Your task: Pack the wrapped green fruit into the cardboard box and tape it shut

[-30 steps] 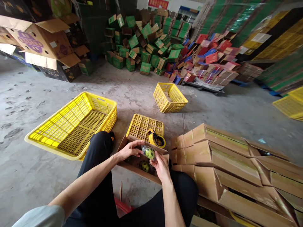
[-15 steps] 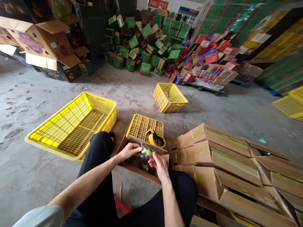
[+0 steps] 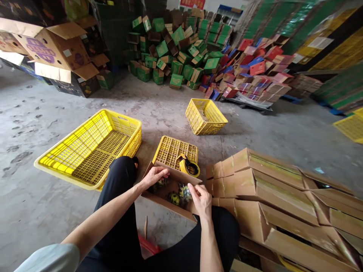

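An open cardboard box (image 3: pixel 159 198) sits on the floor between my knees. Inside lie several green-and-yellow balls wrapped in clear plastic (image 3: pixel 185 192). My left hand (image 3: pixel 154 175) hovers over the box's left side with loosely bent fingers, its tips near a dark green item (image 3: pixel 162 183), and it holds nothing I can see. At the box's right side, the fingers of my right hand (image 3: pixel 202 199) are closed on the wrapped ball packet. A yellow tape dispenser (image 3: pixel 189 166) rests just behind the box.
An upturned yellow crate (image 3: pixel 174 150) stands behind the box, a large yellow crate (image 3: pixel 90 149) to the left and a small one (image 3: pixel 205 116) farther out. Flat cardboard boxes (image 3: pixel 272 196) are stacked at my right. Piles of green and red boxes (image 3: pixel 198 56) fill the back.
The wrapped ball that both hands held up above the box has gone down into it. My left hand let go and moved to the box's left side. The view shifted slightly.
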The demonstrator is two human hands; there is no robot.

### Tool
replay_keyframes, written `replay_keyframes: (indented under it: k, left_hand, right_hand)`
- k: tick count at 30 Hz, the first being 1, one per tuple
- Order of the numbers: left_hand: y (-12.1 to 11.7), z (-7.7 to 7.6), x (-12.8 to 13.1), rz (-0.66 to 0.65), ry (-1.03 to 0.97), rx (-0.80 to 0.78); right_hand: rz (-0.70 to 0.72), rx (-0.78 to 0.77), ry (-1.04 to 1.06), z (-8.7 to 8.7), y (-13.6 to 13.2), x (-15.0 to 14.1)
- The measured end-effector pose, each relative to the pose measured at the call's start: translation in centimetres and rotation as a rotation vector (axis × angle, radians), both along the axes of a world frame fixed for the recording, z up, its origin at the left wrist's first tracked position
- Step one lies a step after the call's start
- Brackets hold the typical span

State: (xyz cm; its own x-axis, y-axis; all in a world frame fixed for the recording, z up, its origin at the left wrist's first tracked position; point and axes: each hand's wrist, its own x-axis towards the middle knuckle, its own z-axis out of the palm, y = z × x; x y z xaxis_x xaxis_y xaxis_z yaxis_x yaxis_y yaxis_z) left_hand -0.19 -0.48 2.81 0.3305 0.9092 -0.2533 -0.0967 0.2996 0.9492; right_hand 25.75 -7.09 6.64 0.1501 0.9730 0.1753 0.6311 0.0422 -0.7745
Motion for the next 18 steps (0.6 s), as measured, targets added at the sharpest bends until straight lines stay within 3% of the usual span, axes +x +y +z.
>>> replay_keyframes:
  k: [3,8,12,18]
  left_hand:
    - [0.3,0.1,-0.2,0.027,-0.016,-0.009]
    - [0.3,0.2,0.0,0.043,-0.041,-0.017]
    - [0.4,0.2,-0.1,0.054,-0.055,-0.017]
    - [0.7,0.1,-0.2,0.068,-0.064,-0.005]
  right_hand:
    - [-0.014,0.050,-0.100,-0.5,-0.1,-0.6]
    - [0.316,-0.279,-0.296,-1.9,1.4,-3.8]
    - [0.450,-0.396,-0.360,-4.3,3.5,-7.4]
    - [0.488,-0.435,-0.421,-7.0,5.6,-10.5]
